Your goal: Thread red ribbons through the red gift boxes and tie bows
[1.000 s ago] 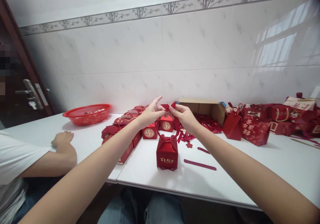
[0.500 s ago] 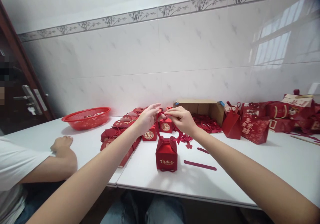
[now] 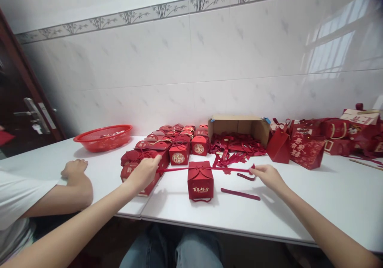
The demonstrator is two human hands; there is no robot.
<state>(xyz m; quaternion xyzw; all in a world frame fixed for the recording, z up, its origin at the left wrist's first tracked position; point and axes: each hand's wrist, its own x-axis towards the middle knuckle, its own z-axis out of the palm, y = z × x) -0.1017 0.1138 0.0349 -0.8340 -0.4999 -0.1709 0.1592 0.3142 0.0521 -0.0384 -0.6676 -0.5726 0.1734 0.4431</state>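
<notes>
A small red gift box with gold characters stands upright in front of me near the table's front edge. A thin red ribbon is stretched level across its top, running out to both sides. My left hand is closed on the ribbon's left end, in front of the rows of red boxes. Pinched in my right hand is the ribbon's other end, to the right of the box. Two dark red strips lie on the table at the right, one a flat strip.
Rows of red gift boxes stand behind. A cardboard box holds many red ribbons, some spilling out. Red gift bags stand at the right, a red basin at the left. A co-worker's forearm rests on the table's left.
My hands have moved apart from above the box, left and right, and lower. The ribbon between them is now pulled straight across the box top.
</notes>
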